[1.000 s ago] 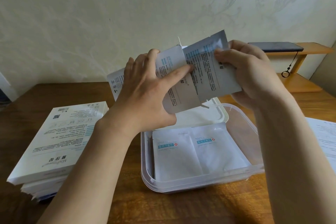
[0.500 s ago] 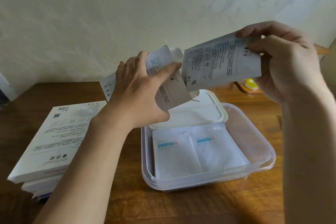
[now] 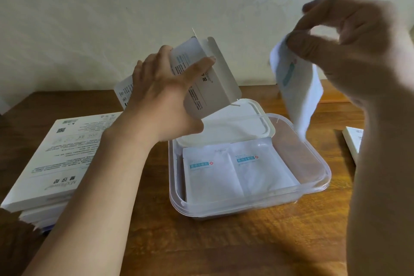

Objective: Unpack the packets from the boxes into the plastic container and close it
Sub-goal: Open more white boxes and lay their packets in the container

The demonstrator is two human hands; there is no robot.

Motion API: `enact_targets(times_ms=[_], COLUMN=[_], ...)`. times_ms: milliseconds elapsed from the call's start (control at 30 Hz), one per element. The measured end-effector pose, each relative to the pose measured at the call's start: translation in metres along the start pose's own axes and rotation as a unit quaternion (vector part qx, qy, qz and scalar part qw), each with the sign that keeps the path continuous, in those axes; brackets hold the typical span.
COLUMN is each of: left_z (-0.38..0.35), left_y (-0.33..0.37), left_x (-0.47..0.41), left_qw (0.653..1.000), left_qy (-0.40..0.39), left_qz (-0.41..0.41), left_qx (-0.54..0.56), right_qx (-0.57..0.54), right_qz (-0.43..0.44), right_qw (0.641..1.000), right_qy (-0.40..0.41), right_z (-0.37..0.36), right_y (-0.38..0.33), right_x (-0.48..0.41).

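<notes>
Two packets (image 3: 212,177) lie flat, side by side, in the left part of the plastic container (image 3: 327,173) at the lower middle of the frame. Its right part shows only the bare bottom. The white lid (image 3: 235,129) lies at the far edge of the container.

At the upper right, the right hand (image 3: 349,51) is blurred, but its grip is clamped on the top edge of a hanging packet (image 3: 298,96), pinched between thumb and fingers. This packet hangs with its long axis nearly upright, and its lower end is just above the far right side of the container. So the free place lies almost directly below this grip, and the right hand is the nearer one. I judge the packet must be lowered and laid flat there.

The left hand (image 3: 161,96), at the middle of the frame, grips the opened box (image 3: 208,83), tilted above the lid, with its flap open.

More boxes (image 3: 56,159) are stacked on the table (image 3: 224,242) at the left.
</notes>
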State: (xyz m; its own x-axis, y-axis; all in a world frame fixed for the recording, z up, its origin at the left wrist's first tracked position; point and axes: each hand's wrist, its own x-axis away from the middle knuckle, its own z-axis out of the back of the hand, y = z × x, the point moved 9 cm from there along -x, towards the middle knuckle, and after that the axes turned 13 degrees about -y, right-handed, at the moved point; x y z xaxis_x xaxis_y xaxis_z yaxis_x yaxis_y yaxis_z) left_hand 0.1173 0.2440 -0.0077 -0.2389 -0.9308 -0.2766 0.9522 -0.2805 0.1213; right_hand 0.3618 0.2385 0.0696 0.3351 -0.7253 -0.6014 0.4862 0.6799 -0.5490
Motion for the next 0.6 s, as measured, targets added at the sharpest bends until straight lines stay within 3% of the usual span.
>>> enact_targets(times_ms=[133, 400, 600], left_z=[-0.001, -0.001, -0.002], left_y=[-0.002, -0.004, -0.002], left_x=[-0.001, 0.000, -0.001], left_qw=[1.000, 1.000, 1.000], left_qy=[-0.010, -0.007, -0.013], left_qz=[0.016, 0.026, 0.021], left_qx=[0.012, 0.008, 0.004], right_qx=[-0.020, -0.152, -0.034], right_qz=[-0.086, -0.214, -0.263], right_qw=[0.986, 0.930, 0.896], right_qy=[-0.140, -0.257, -0.357], right_z=[-0.038, -0.086, -0.115], right_y=[0.032, 0.084, 0.102], right_x=[0.002, 0.017, 0.030])
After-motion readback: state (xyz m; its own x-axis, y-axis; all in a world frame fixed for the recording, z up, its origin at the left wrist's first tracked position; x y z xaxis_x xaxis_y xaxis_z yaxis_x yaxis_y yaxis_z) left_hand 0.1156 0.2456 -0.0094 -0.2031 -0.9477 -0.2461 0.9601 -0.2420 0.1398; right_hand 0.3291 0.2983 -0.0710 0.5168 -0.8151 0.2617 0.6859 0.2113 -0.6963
